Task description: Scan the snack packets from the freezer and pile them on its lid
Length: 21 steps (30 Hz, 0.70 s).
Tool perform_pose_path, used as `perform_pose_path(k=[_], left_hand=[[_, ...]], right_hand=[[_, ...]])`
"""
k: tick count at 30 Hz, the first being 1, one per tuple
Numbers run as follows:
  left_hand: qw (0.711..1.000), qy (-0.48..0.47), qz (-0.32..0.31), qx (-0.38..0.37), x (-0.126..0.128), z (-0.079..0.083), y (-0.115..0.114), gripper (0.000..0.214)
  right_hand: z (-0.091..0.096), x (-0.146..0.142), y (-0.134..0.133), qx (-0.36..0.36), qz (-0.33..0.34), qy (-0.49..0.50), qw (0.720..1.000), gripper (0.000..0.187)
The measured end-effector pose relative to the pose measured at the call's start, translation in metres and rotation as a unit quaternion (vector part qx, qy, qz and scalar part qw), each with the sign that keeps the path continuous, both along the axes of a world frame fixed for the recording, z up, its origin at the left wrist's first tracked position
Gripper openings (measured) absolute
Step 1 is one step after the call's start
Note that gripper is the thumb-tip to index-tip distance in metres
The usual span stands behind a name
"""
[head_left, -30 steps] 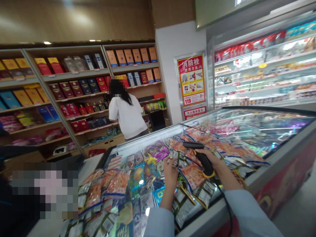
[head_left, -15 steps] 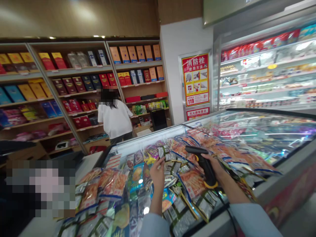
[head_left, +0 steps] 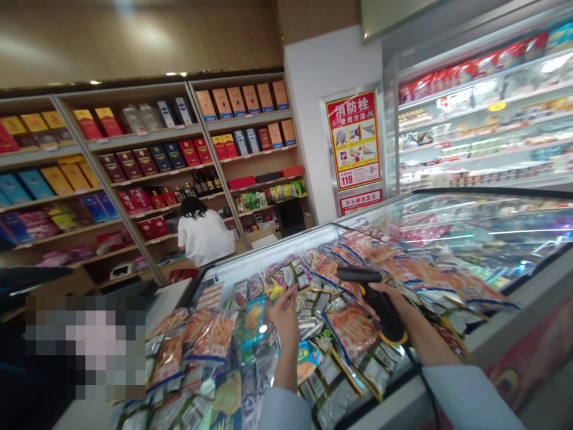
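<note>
Packets (head_left: 353,331) on chest freezer (head_left: 514,325), shelves (head_left: 138,135) behind left, display fridge (head_left: 391,107) behind right, poster (head_left: 353,140) between

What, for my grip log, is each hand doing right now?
Left hand: curled at the edge of a silver-and-green packet; whether gripping it cannot be told.
Right hand: closed, holding a black scanner.

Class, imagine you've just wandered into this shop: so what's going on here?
A person stands at a display freezer crowded with bagged goods. The right hand holds a black-and-yellow handheld scanner, its cable hanging down. The left hand has its fingertips at a silver-and-green packet; whether it grips it is unclear. Beyond the freezer, someone in a white top bends beside shelves of boxes and bottles.
</note>
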<state>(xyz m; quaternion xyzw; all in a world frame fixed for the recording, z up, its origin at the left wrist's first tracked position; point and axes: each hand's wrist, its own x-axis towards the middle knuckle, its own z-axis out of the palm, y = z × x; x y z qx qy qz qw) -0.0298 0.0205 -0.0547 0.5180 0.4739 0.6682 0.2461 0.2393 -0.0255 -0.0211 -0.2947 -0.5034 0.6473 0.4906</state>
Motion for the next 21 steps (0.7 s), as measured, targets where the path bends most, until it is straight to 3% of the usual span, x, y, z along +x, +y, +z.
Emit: perform_pose_path(k=[9,21], left_hand=[[1.000,-0.002,0.002,0.014,0.004,0.008,-0.004,0.022],[0.999,0.048,0.005,0.018,0.015,0.020,-0.014,0.016]], right_hand=[[-0.002,0.004,-0.001,0.006,-0.041,-0.018,0.999,0.034],[0.002,0.002,-0.003,-0.025,-0.068,0.006,0.997,0.046]])
